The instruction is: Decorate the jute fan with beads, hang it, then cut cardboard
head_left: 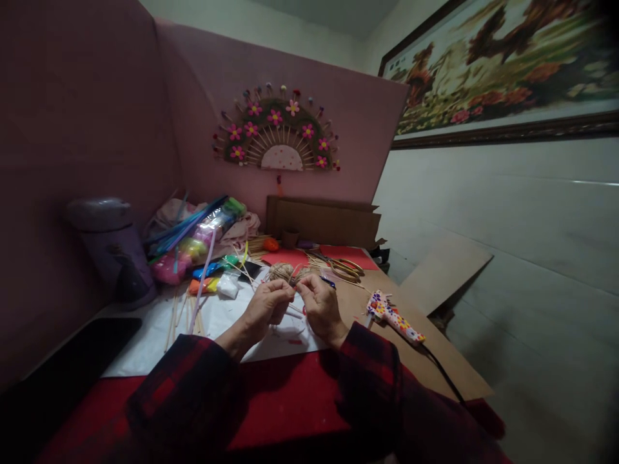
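Observation:
My left hand (pixel 269 305) and my right hand (pixel 320 305) meet over the front of the table, fingertips pinched close together. Whatever lies between the fingers is too small and dark to make out. Just behind the fingertips are tan bundles that look like twine (pixel 280 272), partly hidden by the hands. A white sheet (pixel 271 345) lies beneath. Close to the right hand's knuckles is a dark blue pen-like object (pixel 327 281). Gold-handled scissors (pixel 347 267) rest a little farther back.
A flower-patterned glue gun (pixel 394 316) with a black cord lies on brown board at right. Bags of coloured clay (pixel 213 274), wooden sticks (pixel 176 316) and a purple tumbler (pixel 113 258) stand or lie at left. Cardboard (pixel 324 222) leans behind, below a flowered fan decoration (pixel 275 132).

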Demonstrator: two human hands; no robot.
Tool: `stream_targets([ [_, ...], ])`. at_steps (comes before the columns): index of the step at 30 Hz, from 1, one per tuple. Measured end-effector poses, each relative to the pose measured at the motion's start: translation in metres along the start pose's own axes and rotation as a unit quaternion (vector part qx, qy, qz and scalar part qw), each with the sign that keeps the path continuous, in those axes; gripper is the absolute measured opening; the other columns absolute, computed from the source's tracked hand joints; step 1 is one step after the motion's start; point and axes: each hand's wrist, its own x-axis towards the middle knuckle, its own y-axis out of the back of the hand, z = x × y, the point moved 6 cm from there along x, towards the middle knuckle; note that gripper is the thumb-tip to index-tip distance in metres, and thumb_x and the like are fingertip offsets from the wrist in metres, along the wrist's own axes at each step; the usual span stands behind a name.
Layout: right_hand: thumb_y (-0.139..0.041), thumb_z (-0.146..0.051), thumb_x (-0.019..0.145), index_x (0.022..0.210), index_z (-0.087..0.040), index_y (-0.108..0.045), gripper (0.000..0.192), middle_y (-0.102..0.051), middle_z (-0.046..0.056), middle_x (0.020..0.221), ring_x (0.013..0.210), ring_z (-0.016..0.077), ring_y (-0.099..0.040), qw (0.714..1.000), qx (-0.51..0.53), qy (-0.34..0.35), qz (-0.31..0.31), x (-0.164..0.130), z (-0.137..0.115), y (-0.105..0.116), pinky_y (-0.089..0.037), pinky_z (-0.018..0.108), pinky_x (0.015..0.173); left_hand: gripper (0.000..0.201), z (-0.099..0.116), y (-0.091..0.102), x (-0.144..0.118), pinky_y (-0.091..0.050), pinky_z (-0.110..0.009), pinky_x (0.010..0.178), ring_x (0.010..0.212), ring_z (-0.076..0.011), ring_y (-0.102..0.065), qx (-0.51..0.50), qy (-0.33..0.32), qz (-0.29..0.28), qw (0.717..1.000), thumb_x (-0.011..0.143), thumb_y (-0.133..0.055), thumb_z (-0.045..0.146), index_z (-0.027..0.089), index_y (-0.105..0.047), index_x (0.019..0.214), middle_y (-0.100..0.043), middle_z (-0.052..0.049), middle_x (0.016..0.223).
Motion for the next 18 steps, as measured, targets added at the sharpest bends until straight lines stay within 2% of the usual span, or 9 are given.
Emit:
stream_targets([
  [3, -0.054, -0.03, 0.075, 0.063, -0.022, -0.05, 0.015, -0.047, -0.002, 0.057, 0.055, 0.0142, -0.04, 0.992, 0.055, -0.078, 0.087, 0.012, 0.021, 0.016, -0.029, 0.027, 0.055, 0.024, 0.005, -0.004, -0.008, -0.011, -0.017, 0.035, 0.034, -0.0023, -0.02, 0.015, -0.028, -0.031, 0.999, 0.063, -0.067, 0.029, 0.017, -0.048, 0.055, -0.033, 0.009, 0.039],
  [5, -0.052, -0.032, 0.075, 0.064, -0.022, -0.048, 0.015, -0.045, -0.003, 0.057, 0.053, 0.0132, -0.038, 0.989, 0.078, -0.089, 0.093, 0.017, 0.027, 0.018, -0.028, 0.026, 0.051, 0.024, 0.005, -0.01, -0.013, -0.012, -0.018, 0.036, 0.035, -0.0032, -0.02, 0.037, -0.037, -0.067, 0.996, 0.067, -0.066, 0.033, 0.016, -0.051, 0.059, -0.033, 0.009, 0.041],
  [8, -0.054, -0.037, 0.075, 0.07, -0.02, -0.052, 0.018, -0.042, -0.005, 0.054, 0.048, 0.0108, -0.036, 0.987, 0.128, -0.088, 0.037, 0.017, 0.024, 0.009, -0.028, 0.024, 0.046, 0.029, -0.004, -0.026, -0.023, -0.013, -0.02, 0.038, 0.038, -0.0045, -0.022, 0.106, -0.002, -0.149, 0.983, 0.07, -0.065, 0.041, 0.016, -0.054, 0.063, -0.035, 0.008, 0.044],
  [11, -0.056, -0.042, 0.076, 0.072, -0.02, -0.052, 0.023, -0.039, -0.006, 0.052, 0.044, 0.008, -0.031, 0.98, 0.177, -0.092, -0.005, 0.012, 0.016, 0.001, -0.026, 0.021, 0.042, 0.034, -0.014, -0.049, -0.042, -0.019, -0.021, 0.043, 0.046, -0.0059, -0.028, 0.182, 0.031, -0.264, 0.947, 0.074, -0.062, 0.044, 0.015, -0.053, 0.06, -0.041, 0.004, 0.053],
  [13, -0.059, -0.042, 0.074, 0.072, -0.019, -0.052, 0.024, -0.037, -0.007, 0.051, 0.042, 0.0067, -0.028, 0.974, 0.201, -0.098, -0.025, 0.01, 0.014, -0.001, -0.023, 0.02, 0.039, 0.039, -0.02, -0.061, -0.057, -0.022, -0.022, 0.045, 0.048, -0.0073, -0.031, 0.219, 0.054, -0.314, 0.922, 0.082, -0.051, 0.046, 0.015, -0.053, 0.058, -0.041, 0.003, 0.053],
  [16, -0.063, -0.042, 0.072, 0.071, -0.018, -0.053, 0.026, -0.034, -0.008, 0.048, 0.04, 0.0053, -0.024, 0.961, 0.242, -0.12, -0.054, 0.01, 0.016, -0.005, -0.017, 0.019, 0.037, 0.033, -0.035, -0.069, -0.079, -0.025, -0.021, 0.044, 0.048, -0.0079, -0.034, 0.24, 0.131, -0.363, 0.891, 0.074, -0.063, 0.044, 0.016, -0.056, 0.059, -0.044, 0.003, 0.054],
  [18, -0.065, -0.041, 0.071, 0.07, -0.018, -0.053, 0.026, -0.032, -0.009, 0.046, 0.039, 0.0045, -0.022, 0.952, 0.265, -0.138, -0.072, 0.01, 0.018, -0.007, -0.014, 0.019, 0.036, 0.024, -0.045, -0.076, -0.093, -0.03, -0.021, 0.046, 0.049, -0.0088, -0.039, 0.218, 0.182, -0.432, 0.856, 0.066, -0.071, 0.04, 0.018, -0.061, 0.067, -0.05, 0.003, 0.059],
])
